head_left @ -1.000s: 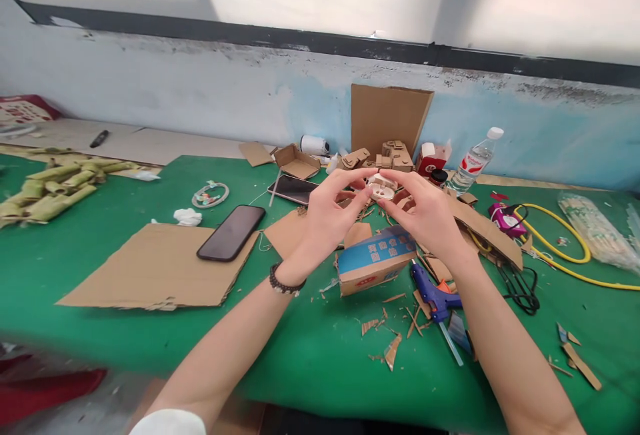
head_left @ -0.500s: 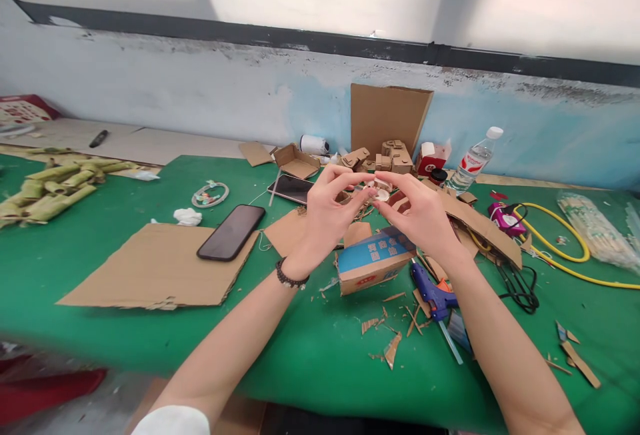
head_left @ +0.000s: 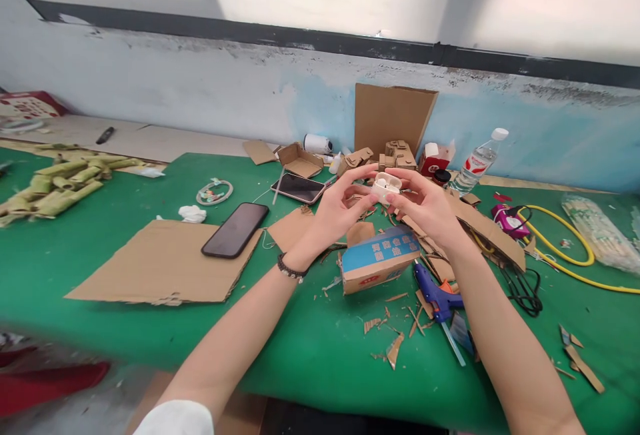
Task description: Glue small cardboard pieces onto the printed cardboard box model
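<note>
Both my hands are raised over the green table (head_left: 300, 348) and meet around a small white earbud case (head_left: 386, 186). My right hand (head_left: 430, 212) grips the case from below and behind. My left hand (head_left: 340, 212) has its fingers curled, with thumb and forefinger at the case's left side. A bead bracelet is on my left wrist. Under my hands lies a cardboard box with a blue printed face (head_left: 380, 258).
A blue glue gun (head_left: 437, 295) and cardboard scraps lie right of the box. Two phones (head_left: 235, 230) (head_left: 299, 188) rest near a large cardboard sheet (head_left: 160, 262). At the back stand a cardboard panel (head_left: 393, 115), a water bottle (head_left: 479, 160) and small boxes. A yellow cable (head_left: 565, 248) loops at right.
The case was open and held between both hands; my fingers worked at it, and now it sits a little higher in my right hand. The view shifted slightly.
</note>
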The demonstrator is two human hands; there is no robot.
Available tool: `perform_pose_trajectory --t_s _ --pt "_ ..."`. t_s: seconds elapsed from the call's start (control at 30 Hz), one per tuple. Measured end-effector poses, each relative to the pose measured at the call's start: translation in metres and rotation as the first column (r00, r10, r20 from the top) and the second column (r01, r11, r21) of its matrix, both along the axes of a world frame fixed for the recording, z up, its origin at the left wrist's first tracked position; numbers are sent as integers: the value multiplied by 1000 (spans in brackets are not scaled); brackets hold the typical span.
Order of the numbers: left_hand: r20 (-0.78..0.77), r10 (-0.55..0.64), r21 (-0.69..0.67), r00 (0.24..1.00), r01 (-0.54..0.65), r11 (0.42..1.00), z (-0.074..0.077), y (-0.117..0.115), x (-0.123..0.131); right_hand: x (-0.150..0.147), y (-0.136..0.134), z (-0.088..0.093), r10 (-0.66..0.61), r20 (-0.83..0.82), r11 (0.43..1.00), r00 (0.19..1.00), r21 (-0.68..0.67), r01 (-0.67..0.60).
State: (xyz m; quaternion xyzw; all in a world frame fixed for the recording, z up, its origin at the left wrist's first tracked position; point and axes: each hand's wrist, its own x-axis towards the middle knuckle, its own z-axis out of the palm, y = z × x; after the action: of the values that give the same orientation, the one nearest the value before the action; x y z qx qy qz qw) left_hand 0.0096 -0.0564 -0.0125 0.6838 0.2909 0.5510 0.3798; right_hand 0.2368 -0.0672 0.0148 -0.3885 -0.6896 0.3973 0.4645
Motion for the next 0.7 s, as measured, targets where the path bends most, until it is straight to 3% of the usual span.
perform_pose_trajectory --t_s 0.1,0.23,0.53,0.7 --pt "65 -87 -131 994 95 987 0 2 -1 0 3 -3 18 -9 999 1000 -41 -18" --pt "151 -81 -256 985 118 959 -4 4 -3 -1 6 -7 7 -23 995 1000 -100 -9" --pt "143 -77 -355 987 124 927 -8 0 1 -6 5 -14 -3 86 1000 996 -30 5" --pt "100 4 -348 995 31 937 -10 15 -9 0 8 -14 -39 159 998 987 60 30"
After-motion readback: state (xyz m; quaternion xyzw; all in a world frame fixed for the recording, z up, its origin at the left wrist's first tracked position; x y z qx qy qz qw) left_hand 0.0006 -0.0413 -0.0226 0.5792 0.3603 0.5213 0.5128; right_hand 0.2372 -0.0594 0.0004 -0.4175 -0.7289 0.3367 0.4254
